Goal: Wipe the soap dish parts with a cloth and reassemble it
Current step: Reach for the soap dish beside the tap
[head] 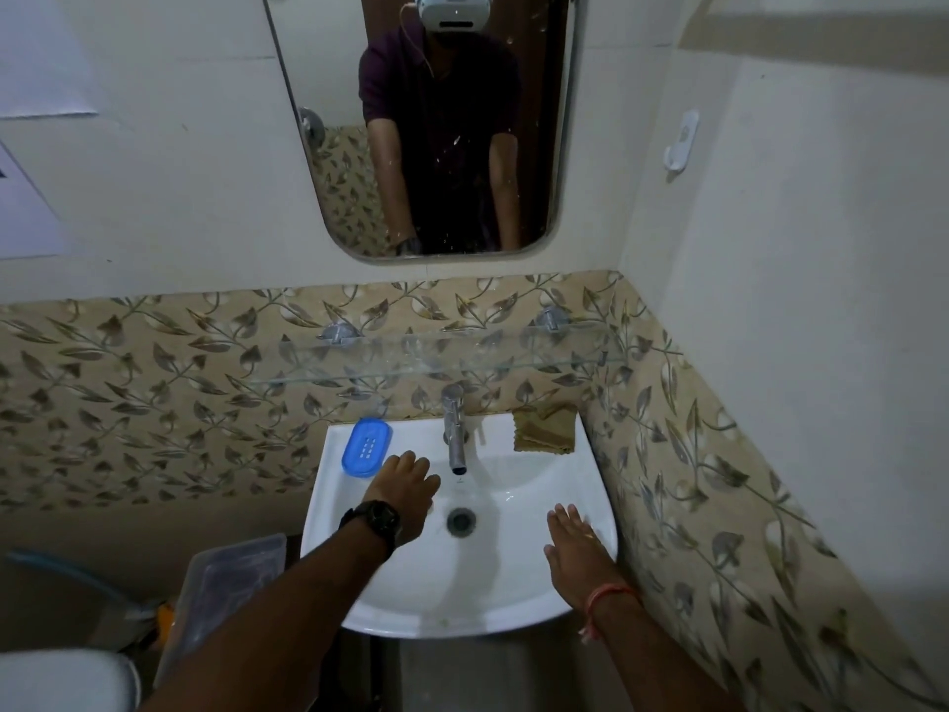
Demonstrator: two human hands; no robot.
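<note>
Hovering flat-fingered over the sink (464,623): left hand (405,493) near soap dish (366,447), right hand (572,542) opposite.

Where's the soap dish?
In the head view, the blue plastic soap dish sits on the white sink's back-left corner, left of the metal tap, by the left hand.
</note>
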